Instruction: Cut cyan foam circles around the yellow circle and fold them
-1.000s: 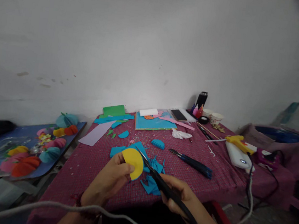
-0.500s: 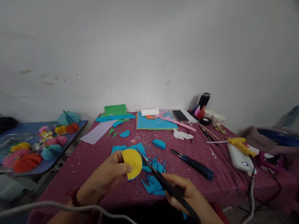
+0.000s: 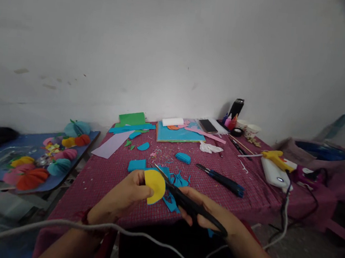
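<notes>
Between the thumb and fingers of my left hand (image 3: 128, 194) is a yellow paper semicircle (image 3: 155, 188) with a thin blue edge showing beneath it. My right hand (image 3: 205, 208) is wrapped round the black handles of a pair of scissors (image 3: 183, 200). Their blades point up and left, right along the curved edge of the yellow piece. Blue paper scraps (image 3: 179, 180) lie on the table below the blades. A blue stack of paper (image 3: 137, 165) rests just beyond my left hand.
A utility knife (image 3: 221, 180) lies on the red checked tablecloth (image 3: 93, 182). Farther right are a yellow glue gun (image 3: 276, 158) and a white power bank (image 3: 275, 172). Colourful paper pumpkins (image 3: 33, 178) sit on a blue table at left. A white cable (image 3: 136, 234) crosses in front of me.
The scissors have shifted slightly, their blades now closer along the yellow piece's curved edge, and the handles have turned in my right hand. The whole view has tilted a little.
</notes>
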A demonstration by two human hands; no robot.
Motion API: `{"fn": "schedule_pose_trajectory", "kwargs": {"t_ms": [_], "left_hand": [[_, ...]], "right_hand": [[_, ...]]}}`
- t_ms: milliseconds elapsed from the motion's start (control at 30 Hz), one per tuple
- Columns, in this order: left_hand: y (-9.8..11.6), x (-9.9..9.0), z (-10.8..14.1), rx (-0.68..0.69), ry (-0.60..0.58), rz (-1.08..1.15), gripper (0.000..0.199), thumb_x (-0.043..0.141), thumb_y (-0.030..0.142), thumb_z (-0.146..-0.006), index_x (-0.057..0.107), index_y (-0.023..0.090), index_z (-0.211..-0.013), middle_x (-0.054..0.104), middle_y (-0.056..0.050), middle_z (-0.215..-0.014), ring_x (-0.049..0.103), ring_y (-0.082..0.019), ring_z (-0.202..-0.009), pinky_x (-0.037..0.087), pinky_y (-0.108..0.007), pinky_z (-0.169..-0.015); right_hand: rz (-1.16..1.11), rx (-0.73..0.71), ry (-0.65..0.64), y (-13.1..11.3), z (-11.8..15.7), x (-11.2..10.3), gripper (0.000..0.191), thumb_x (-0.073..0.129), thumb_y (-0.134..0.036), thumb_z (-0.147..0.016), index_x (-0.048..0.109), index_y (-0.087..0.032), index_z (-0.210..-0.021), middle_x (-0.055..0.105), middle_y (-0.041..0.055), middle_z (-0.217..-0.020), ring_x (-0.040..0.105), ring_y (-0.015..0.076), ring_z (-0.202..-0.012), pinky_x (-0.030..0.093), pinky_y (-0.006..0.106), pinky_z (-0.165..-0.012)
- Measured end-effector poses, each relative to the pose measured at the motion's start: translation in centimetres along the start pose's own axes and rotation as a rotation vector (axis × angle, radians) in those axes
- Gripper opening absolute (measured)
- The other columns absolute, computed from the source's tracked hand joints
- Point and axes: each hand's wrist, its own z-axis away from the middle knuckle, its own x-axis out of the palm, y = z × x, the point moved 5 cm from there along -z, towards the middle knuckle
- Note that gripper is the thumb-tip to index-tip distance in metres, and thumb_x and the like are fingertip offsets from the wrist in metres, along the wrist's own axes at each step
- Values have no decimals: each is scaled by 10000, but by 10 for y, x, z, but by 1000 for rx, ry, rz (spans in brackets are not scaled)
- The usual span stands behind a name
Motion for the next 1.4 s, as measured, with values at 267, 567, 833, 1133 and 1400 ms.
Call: {"fn": "schedule_pose_trajectory", "kwargs": {"t_ms": [267,567,833,1133,1400], "left_hand": [[-14,1,-2,-27,-23,-185,256,501,12,-588,689,149,-694,637,-17,-643,506,-102,-562,388,-189,-520],[-9,0,2,-20,7,-245,253,486,17,-604,687,153,-676,622,-2,-621,502,-99,-554,378,-186,-521],[-8,0,5,-38,-43,-263,236,482,24,-605,675,151,-658,606,-3,-606,482,-96,-541,357,-191,-514],[0,1,10,-91,-130,-331,220,487,28,-598,667,148,-641,593,5,-590,460,-88,-518,332,-192,-494],[6,14,10,-159,-227,-326,160,490,53,-584,621,132,-632,544,32,-582,426,-68,-511,336,-188,-507]], "right_hand": [[-32,0,3,-6,1,1,664,659,-586,-703,520,-181,-1210,501,10,-814,421,105,-657,329,230,-548],[-19,-3,88,11,3,-9,623,686,-509,-713,536,-208,-1238,525,29,-896,450,112,-703,370,224,-581],[33,41,98,4,5,-13,585,699,-463,-713,566,-191,-1213,519,15,-830,435,111,-682,358,222,-566],[100,69,8,-19,8,-18,540,698,-435,-729,582,-231,-1215,534,-6,-809,445,108,-659,352,225,-569],[146,94,-24,-26,12,-21,541,708,-394,-732,576,-208,-1223,587,12,-868,500,115,-699,387,226,-613]]}}
